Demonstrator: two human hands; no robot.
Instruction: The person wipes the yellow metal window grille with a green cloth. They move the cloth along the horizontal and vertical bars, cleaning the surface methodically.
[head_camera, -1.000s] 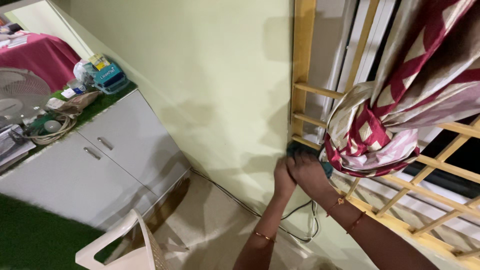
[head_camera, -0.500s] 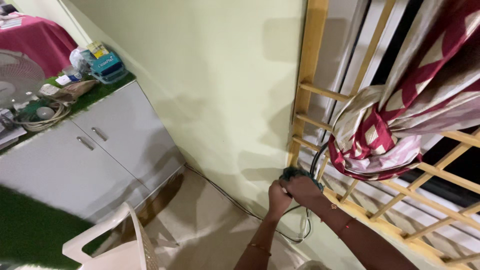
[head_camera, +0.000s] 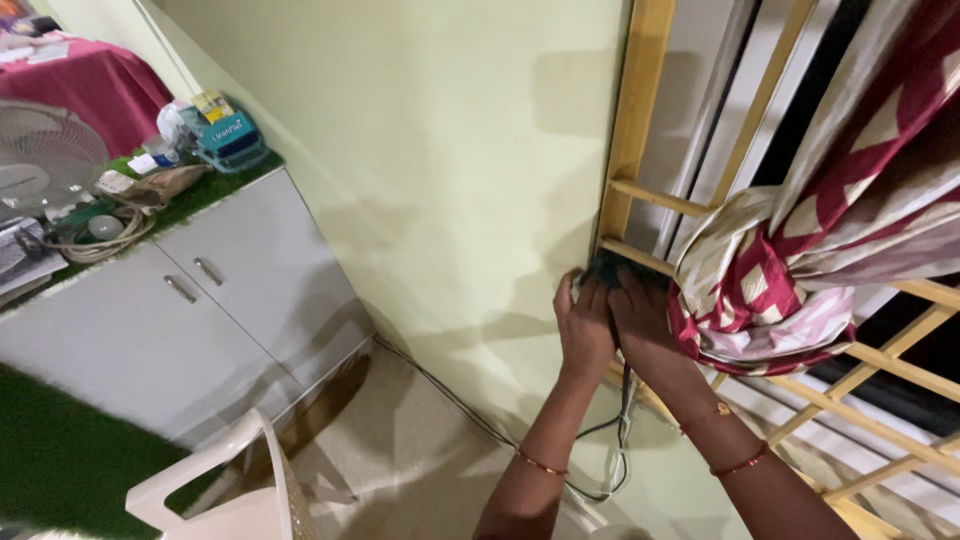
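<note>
Blue-green box (head_camera: 228, 137) atop grey cabinet (head_camera: 190, 300)

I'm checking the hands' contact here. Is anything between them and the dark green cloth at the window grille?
Nothing visible: the left hand and right hand both press directly on the dark green cloth against the wooden grille. The knotted curtain hangs just beside the right hand.

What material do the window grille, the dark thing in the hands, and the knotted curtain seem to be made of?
Window grille: probably wood with a light yellowish coat, judging by its flat square bars.
Dark green thing, under left hand and right hand: likely cloth, since it bunches softly; mostly hidden.
Curtain: woven fabric with slight sheen, folded and knotted.
</note>
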